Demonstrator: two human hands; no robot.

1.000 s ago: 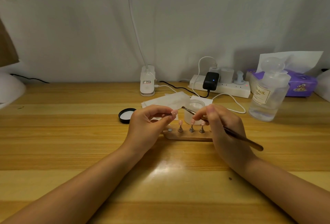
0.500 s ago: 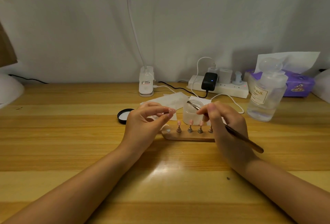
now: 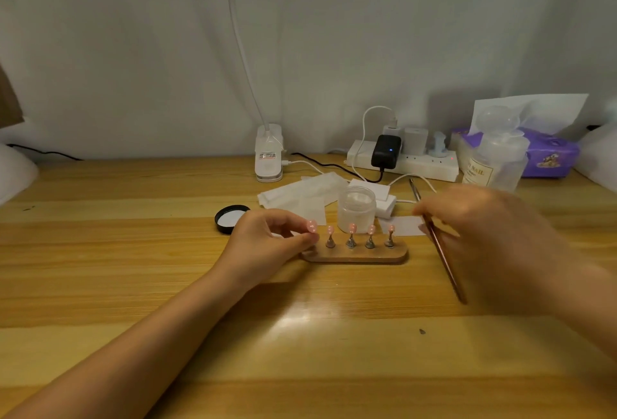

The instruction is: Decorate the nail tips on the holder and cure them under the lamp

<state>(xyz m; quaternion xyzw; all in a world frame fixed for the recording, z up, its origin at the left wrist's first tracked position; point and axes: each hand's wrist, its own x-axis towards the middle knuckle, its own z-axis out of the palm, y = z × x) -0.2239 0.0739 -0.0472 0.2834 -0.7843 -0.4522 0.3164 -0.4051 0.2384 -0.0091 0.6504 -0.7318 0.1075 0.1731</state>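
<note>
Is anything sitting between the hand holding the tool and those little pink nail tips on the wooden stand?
Nothing visible: bare table separates the blurred right hand from the holder.

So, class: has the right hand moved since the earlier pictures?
Yes. The right hand with its tool has moved right, away from the jar.

Two bare forearms in view, no sleeves, no watch or bracelets seen. Left hand (image 3: 267, 245) sharp: slim fingers, no rings visible, short nails. Right hand (image 3: 490, 241) motion-blurred, outline soft, fingers and nails not readable. Left forearm enters from bottom-left corner, right forearm from right edge.
</note>
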